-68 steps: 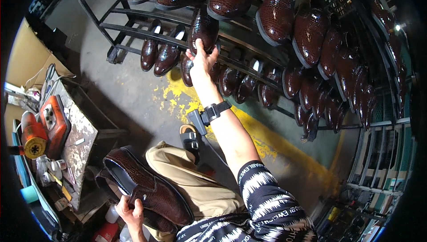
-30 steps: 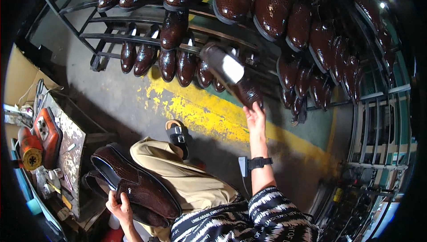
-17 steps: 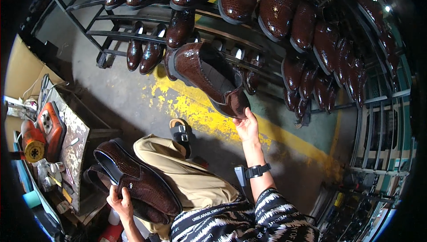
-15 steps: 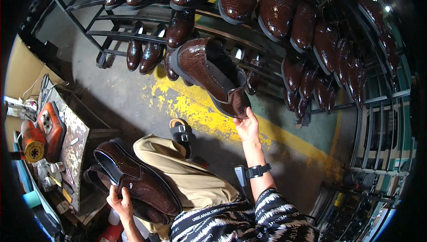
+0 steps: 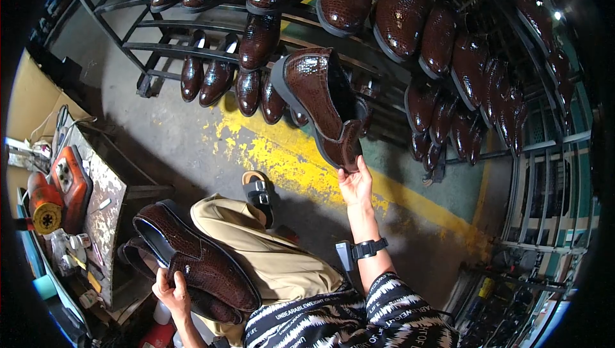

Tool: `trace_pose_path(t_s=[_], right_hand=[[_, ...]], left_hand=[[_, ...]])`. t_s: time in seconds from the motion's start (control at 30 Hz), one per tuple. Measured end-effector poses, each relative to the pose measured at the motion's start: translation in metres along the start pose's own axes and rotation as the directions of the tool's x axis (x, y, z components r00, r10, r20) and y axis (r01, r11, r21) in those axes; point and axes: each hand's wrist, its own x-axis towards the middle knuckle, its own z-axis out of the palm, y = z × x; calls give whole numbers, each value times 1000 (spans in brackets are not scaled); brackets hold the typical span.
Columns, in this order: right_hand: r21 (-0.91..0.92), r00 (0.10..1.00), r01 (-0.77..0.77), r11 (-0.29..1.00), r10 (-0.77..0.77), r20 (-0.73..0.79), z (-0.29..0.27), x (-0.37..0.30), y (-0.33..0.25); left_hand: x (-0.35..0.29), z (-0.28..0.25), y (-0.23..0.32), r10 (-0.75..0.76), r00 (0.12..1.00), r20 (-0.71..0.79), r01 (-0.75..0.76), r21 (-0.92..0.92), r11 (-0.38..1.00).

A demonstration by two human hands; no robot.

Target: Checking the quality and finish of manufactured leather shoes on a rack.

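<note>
My right hand (image 5: 357, 188) is closed on the toe end of a dark brown, crocodile-textured loafer (image 5: 314, 89). The loafer stands tilted up from the fingers, its opening toward the right and its heel pointing at the rack. Lower left, my left hand (image 5: 172, 290) pinches the inner edge of another brown loafer (image 5: 214, 271) beside my thigh. Pressed under that one is a similar loafer (image 5: 136, 255), mostly covered; whether my left fingers grip it too I cannot tell.
A black metal rack (image 5: 173, 47) with several rows of glossy brown shoes (image 5: 400, 18) spans the far side. To the left, a worn bench (image 5: 106, 217) bears an orange tool (image 5: 72, 185) and small bottles. Another metal rack (image 5: 544, 207) stands at right. My sandalled foot (image 5: 259, 197) rests below.
The loafer in my right hand has turned more upright, its heel end swinging right. My left hand and its loafer have barely moved.
</note>
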Motion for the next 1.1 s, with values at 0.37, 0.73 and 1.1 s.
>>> trace_pose_path(t_s=[0.37,0.73,1.1], right_hand=[[170,989,134,976,-121,-86,14,49,-1],[130,944,323,938,-310,-109,79,136,17],[-222,898,78,972,-165,-407,123,130,57]], left_hand=[[2,2,4,4,1000,-4,-4,-21,1000],[1,0,1,13,1000,14,-13,-4,1000],[0,0,-2,-18,1000,6,18,-16,1000]])
